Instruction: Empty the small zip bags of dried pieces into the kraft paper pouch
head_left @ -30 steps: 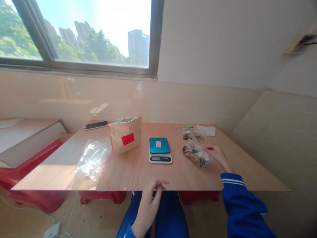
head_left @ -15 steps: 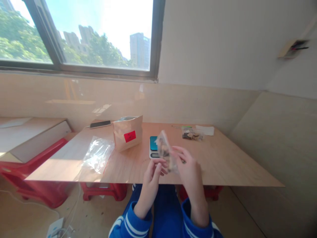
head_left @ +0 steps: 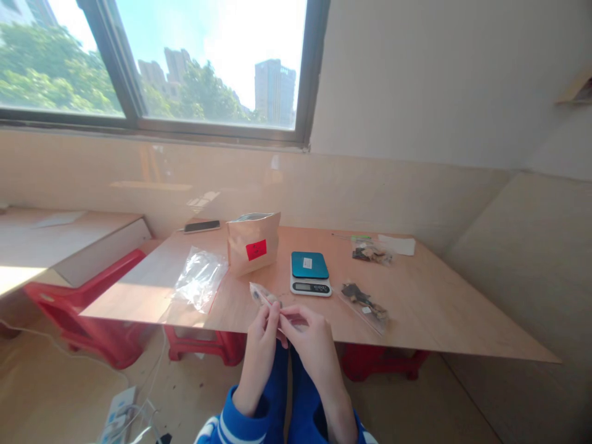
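Note:
Both hands are closed on a small clear plastic bag (head_left: 259,293) near the table's front edge. My left hand (head_left: 265,333) pinches it from the left, and my right hand (head_left: 309,333) pinches it close beside. Much of the bag is hidden by the fingers, and its contents are hard to make out. Just beyond my hands is a kitchen scale (head_left: 310,272) with a teal top and white base. Right of my right hand lies a clear zip bag of dark and tan dried pieces (head_left: 365,305).
A kraft pouch (head_left: 253,245) with a red label stands open-topped left of the scale. An empty clear bag (head_left: 200,277) lies farther left, with a phone (head_left: 201,227) behind it. Another bag of dried pieces (head_left: 371,251) and a white paper (head_left: 401,245) lie at the back right.
My hands have moved left and lower with the small bag, now tilted and seen edge-on. The scale and the nearer bag of dried pieces are uncovered. The view has shifted slightly.

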`<action>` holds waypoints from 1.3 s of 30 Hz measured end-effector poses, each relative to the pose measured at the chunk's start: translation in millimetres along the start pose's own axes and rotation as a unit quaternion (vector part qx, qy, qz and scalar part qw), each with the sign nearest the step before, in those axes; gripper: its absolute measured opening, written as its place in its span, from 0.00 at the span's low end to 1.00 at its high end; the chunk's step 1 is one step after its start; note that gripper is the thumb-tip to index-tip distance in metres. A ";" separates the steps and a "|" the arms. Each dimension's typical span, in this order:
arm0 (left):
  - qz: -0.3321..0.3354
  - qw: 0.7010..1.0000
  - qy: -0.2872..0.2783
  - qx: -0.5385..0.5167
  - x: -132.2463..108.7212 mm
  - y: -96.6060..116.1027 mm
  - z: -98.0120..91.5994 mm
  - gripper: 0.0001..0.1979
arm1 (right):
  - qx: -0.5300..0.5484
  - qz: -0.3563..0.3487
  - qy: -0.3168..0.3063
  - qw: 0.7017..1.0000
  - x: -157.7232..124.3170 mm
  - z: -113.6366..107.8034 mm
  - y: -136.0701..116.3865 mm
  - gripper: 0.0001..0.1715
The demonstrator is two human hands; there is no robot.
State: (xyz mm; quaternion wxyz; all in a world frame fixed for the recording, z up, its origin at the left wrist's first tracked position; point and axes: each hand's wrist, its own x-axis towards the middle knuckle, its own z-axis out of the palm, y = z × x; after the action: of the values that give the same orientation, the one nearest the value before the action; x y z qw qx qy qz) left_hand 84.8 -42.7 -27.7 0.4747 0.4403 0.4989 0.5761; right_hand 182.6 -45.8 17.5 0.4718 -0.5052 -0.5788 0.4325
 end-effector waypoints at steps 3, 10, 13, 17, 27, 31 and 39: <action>0.007 1.000 -0.008 0.022 1.9 0.6 -6.9 0.21 | 0.061 0.002 -0.008 0.998 2.3 5.8 7.1 0.11; 0.062 0.994 -0.052 0.075 -2.9 7.2 -8.0 0.20 | 0.089 -0.015 0.070 0.993 4.1 5.6 10.6 0.11; 0.025 0.994 -0.075 0.070 -10.2 10.0 -10.4 0.20 | 0.039 -0.028 0.209 0.977 9.3 -14.0 14.5 0.13; 0.031 0.993 -0.101 0.056 -13.6 16.2 -16.2 0.22 | 0.048 -0.032 0.316 0.947 13.1 -45.9 20.2 0.16; -0.060 0.953 -0.088 -0.283 -3.3 -24.8 5.6 0.22 | 0.196 0.001 0.218 0.956 5.1 -29.4 9.9 0.19; -0.157 0.935 -0.106 -0.300 -1.8 -27.6 9.5 0.32 | 0.127 -0.035 0.187 0.973 7.1 -27.8 15.0 0.20; -0.058 0.969 -0.032 -0.238 4.8 -33.9 1.6 0.29 | -0.039 -0.158 0.080 0.983 0.0 -30.6 6.0 0.11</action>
State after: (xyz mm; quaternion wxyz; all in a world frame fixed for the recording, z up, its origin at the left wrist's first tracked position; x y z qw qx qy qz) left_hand 89.2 -36.0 -61.0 0.6141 0.3029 0.3571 0.6354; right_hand 213.8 -44.4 17.1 0.5592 -0.4579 -0.6283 0.2879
